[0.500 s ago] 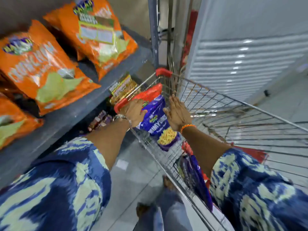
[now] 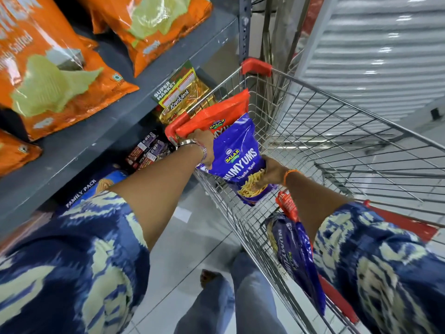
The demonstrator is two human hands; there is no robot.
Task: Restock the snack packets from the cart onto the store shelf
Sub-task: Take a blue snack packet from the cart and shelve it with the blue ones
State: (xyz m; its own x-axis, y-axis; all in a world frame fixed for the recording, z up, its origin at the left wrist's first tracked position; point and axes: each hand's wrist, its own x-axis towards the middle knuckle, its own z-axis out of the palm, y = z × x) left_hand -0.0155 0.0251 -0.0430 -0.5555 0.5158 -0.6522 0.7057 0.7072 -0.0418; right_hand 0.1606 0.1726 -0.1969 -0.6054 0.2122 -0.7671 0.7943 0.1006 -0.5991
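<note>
A blue Numyums snack packet [image 2: 238, 155] with an orange-red top stands upright at the near left corner of the wire cart [image 2: 337, 131]. My left hand [image 2: 201, 143] grips its upper left edge by the cart's red corner guard. My right hand [image 2: 271, 173] holds its lower right side, fingers over the printed snack picture. Another blue packet [image 2: 293, 259] lies lower in the cart under my right forearm. The grey store shelf [image 2: 134, 102] runs along the left, beside the cart.
Large orange chip bags [image 2: 55, 75] lie on the shelf board. Beneath it sit a gold Krackjack pack [image 2: 185, 92], dark biscuit packs [image 2: 149, 150] and a blue family pack [image 2: 101, 184]. A white shutter [image 2: 373, 49] stands behind the cart. My feet are on pale tiles.
The packet has risen slightly and turned so its front faces me. My right hand went from flat against its side to gripping its lower part. The view shifted closer to the shelf.
</note>
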